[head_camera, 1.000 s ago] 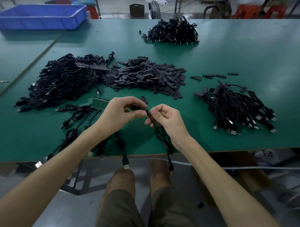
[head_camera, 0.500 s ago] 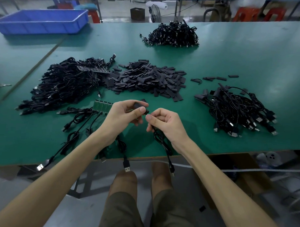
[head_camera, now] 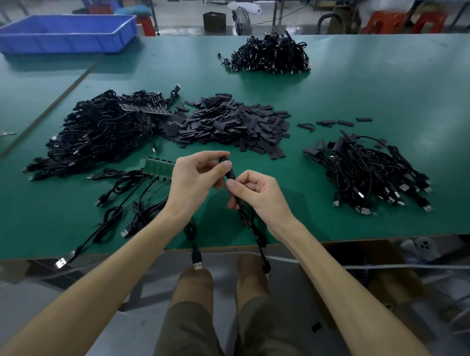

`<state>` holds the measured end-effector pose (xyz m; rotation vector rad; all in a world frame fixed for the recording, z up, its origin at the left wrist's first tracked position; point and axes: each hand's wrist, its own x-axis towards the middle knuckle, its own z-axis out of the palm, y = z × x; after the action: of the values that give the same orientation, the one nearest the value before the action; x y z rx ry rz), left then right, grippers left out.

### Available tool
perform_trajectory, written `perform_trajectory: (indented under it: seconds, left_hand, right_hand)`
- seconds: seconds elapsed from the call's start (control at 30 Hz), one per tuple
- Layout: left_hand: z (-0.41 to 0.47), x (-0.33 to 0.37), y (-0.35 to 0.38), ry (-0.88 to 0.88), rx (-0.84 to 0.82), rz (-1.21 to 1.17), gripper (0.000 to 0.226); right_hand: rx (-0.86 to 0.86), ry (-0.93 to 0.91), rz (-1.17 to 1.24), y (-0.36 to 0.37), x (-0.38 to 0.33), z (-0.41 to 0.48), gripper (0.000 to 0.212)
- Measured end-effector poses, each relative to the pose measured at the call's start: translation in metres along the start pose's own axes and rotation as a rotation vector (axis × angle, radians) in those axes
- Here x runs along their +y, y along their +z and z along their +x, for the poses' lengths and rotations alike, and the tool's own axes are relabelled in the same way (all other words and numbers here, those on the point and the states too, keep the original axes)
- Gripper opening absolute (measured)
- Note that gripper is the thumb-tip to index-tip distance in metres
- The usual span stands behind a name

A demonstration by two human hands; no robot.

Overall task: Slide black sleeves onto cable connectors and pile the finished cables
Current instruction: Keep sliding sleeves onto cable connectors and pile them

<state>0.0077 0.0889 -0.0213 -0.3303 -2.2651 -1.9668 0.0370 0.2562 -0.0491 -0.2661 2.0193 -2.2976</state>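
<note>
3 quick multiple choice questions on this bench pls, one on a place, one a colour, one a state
1. Where does the sleeve pile lie? A at the near edge B between the left cable heap and the right cable heap C on the floor
2. What colour is the tray? A blue B red C white
3. What is the left hand doing? A lying flat B gripping the tray C pinching a black sleeve
Answers: B, heaps flank it; A, its walls are blue; C, thumb and finger close on the sleeve.
</note>
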Motion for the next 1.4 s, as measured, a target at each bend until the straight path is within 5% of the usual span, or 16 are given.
perform_trajectory:
  seconds: [1.1,1.4]
  left_hand:
    - [0.0005,0.0010,-0.0035,0.000,-0.033,-0.009,0.017]
    - [0.0018,0.0037,-0.0038,0.011,-0.080,0.032,0.019]
  right_hand:
    - [-0.001,-0.008,-0.171,0.0031,-0.0026,-0.0023,0.032]
    - [0.056,-0.044,-0.173,0.0031,-0.0015,-0.0015,0.017]
